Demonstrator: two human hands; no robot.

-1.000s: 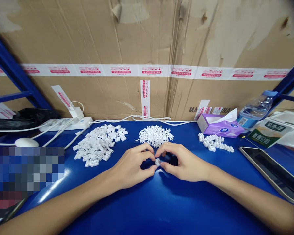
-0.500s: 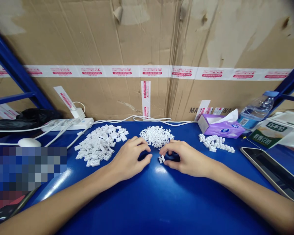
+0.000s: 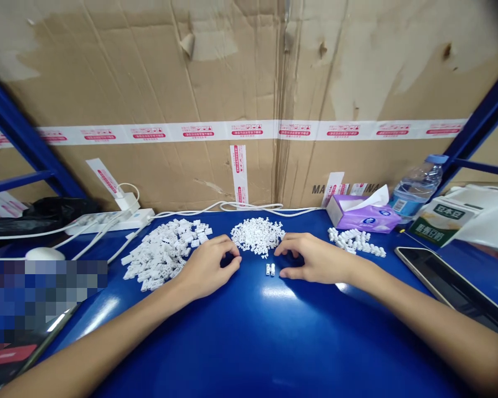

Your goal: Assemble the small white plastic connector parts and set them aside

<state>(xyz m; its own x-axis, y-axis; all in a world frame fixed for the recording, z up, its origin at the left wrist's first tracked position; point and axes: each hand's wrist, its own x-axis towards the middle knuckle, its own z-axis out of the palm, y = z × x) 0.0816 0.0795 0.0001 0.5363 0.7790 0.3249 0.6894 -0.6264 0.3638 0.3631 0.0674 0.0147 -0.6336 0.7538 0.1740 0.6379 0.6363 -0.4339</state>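
White plastic clips (image 3: 269, 270), blue tabletop (image 3: 249, 342), red-printed tape (image 3: 149, 132)

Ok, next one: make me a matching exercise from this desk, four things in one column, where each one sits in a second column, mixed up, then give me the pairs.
Things:
1. Tissue box
2. Plastic water bottle
3. Power strip
4. Pair of small white plastic parts

Places:
A. On the blue table, between the left hand and the right hand
B. Back edge of the table, far left, with white cables running from it
C. Just behind the row of white parts
D. Far right, beside the blue metal frame

Pairs: 1-C, 2-D, 3-B, 4-A
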